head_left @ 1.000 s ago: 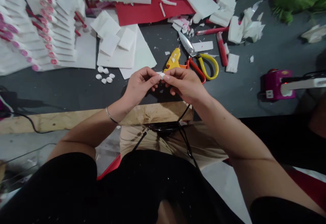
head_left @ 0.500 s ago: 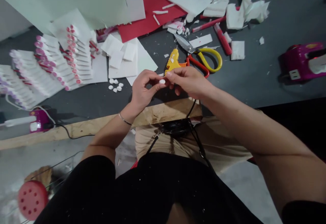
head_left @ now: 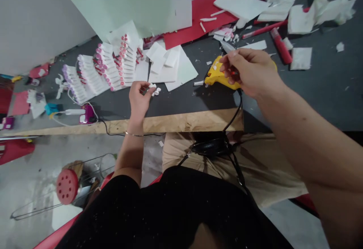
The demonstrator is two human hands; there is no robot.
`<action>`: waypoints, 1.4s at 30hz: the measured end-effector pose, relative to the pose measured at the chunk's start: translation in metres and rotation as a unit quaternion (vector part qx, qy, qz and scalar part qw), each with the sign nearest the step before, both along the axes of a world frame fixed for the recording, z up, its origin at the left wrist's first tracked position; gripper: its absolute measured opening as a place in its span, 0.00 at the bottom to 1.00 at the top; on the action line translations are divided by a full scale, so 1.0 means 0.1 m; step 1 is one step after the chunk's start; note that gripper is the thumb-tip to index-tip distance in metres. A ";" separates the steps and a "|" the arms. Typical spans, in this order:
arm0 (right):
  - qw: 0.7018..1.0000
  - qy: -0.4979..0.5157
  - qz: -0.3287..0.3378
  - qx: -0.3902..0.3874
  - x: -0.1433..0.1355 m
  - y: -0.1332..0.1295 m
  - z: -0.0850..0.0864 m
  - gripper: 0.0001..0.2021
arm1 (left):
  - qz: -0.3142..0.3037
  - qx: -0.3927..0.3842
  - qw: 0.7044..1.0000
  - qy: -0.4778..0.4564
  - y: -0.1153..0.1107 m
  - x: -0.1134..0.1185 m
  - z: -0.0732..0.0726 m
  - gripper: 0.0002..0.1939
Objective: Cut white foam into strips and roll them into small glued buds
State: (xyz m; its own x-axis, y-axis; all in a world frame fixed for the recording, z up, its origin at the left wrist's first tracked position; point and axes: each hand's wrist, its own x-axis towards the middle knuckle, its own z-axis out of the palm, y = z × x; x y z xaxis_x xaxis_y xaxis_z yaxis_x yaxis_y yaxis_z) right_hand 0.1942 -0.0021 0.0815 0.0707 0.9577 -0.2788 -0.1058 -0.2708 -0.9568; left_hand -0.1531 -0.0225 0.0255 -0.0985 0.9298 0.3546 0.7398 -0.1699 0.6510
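My left hand [head_left: 139, 99] is at the small white pieces [head_left: 157, 91] on the dark table, with thumb and fingers pinched round a white piece [head_left: 152, 86]. Above the yellow glue gun [head_left: 222, 78] hovers my right hand [head_left: 251, 69], its fingers curled; whether anything is between them cannot be made out. That hand covers most of the scissors, and only the blade [head_left: 227, 47] shows beyond the fingers. White paper squares [head_left: 163, 62] lie between the hands, farther back.
Rows of white rolls with pink and purple tips [head_left: 113, 65] stand at the left. A purple device [head_left: 87, 113] with a cord is near the wooden edge [head_left: 184, 122]. Red tubes [head_left: 280, 45] and paper lie at the back right.
My hands have moved apart. The left went left to the white pieces with a white piece; the right moved right, over the glue gun and scissors. The view has shifted left.
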 end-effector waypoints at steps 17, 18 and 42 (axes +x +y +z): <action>0.987 -0.069 -0.138 0.040 0.27 -0.29 0.07 0.23 | -0.005 0.009 0.992 -0.127 0.11 -0.32 -0.54 0.39; 0.982 -0.067 -0.166 0.063 0.31 -0.36 0.05 0.24 | -0.020 0.002 0.993 -0.115 0.11 -0.29 -0.55 0.40; 0.802 -0.527 0.056 0.275 0.12 -0.38 -0.96 0.23 | -0.007 -0.050 0.984 0.169 -0.03 0.14 -0.20 0.44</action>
